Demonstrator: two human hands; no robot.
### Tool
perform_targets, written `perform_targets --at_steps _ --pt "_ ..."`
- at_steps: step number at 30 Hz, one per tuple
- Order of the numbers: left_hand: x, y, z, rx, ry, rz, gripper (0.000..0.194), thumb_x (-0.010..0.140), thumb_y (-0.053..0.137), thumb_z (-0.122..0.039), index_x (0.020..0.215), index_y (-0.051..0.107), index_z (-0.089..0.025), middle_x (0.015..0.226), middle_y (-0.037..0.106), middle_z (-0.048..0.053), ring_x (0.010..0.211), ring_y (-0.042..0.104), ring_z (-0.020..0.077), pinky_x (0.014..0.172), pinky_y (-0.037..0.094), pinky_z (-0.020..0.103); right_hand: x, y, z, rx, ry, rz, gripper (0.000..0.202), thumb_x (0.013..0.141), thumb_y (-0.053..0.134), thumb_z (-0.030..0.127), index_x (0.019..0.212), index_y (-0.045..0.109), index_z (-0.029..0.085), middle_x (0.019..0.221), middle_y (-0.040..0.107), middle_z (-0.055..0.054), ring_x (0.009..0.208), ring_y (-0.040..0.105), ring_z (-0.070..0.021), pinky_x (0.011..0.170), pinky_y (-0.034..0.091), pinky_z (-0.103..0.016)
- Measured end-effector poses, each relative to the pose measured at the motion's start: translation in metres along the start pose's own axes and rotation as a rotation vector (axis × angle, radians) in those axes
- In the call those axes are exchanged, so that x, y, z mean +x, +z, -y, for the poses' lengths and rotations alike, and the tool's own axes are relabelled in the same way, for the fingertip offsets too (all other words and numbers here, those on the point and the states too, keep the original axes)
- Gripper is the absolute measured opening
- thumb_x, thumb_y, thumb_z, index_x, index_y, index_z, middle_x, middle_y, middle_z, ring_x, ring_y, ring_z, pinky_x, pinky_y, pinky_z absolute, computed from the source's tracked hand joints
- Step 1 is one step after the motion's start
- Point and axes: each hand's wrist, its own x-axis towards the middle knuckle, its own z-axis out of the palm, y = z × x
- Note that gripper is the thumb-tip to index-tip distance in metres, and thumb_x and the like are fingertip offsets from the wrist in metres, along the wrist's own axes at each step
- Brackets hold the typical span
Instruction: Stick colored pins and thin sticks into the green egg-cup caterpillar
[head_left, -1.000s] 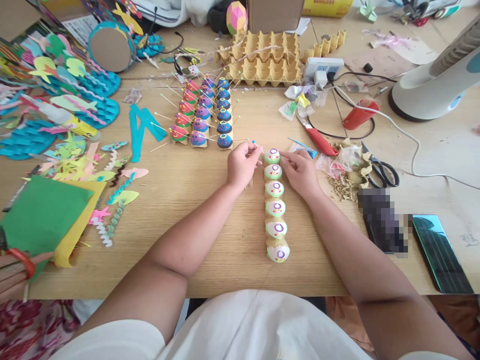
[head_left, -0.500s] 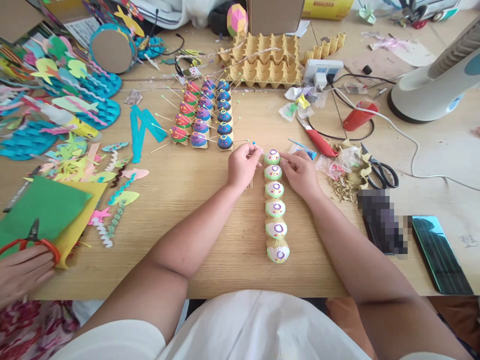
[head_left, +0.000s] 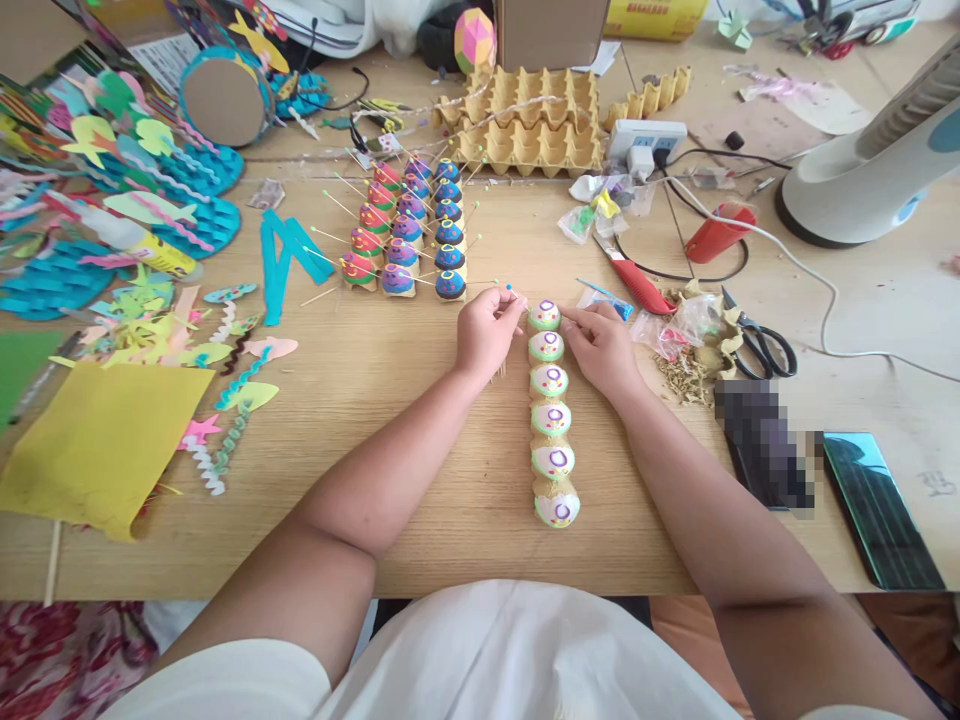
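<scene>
A row of several white-and-green painted egg-carton cups [head_left: 550, 418], marked with purple rings, runs toward me on the wooden table. My left hand [head_left: 491, 325] is at the left of the farthest cup, its fingers pinched on a thin stick whose blue tip [head_left: 509, 288] shows above them. On the cup's other side is my right hand [head_left: 600, 345], index finger reaching to the cup's right edge. Its other fingers are curled, and whether it holds anything is too small to tell. Several thin sticks [head_left: 501, 372] lie partly hidden beneath my left hand.
Painted cup rows [head_left: 405, 228] with sticks stand back left, before a bare egg carton [head_left: 551, 120]. Yellow sheet [head_left: 105, 440] and paper shapes lie left. A red-handled knife [head_left: 637, 278], black scissors [head_left: 765, 345], a phone [head_left: 885, 510] and a white cable [head_left: 829, 290] are right.
At the left, another person's hand with orange-handled scissors has gone from view, and the green sheet has moved off to the left, baring the yellow sheet. My hands have hardly moved.
</scene>
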Motion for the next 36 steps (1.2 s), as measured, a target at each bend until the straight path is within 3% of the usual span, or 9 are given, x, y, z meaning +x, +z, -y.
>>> perform_targets --at_steps 36 --pt "0.0014 0.0006 0.0083 0.015 0.049 0.002 0.01 0.091 0.068 -0.022 0.081 0.068 -0.02 0.086 0.077 0.0 0.061 0.065 0.0087 0.052 0.05 0.017 0.0012 -0.0002 -0.0002 -0.01 -0.008 0.015 0.036 0.098 0.06 0.034 0.125 0.082 0.024 0.086 0.064 -0.007 0.089 0.061 -0.025 0.089 0.054 -0.045"
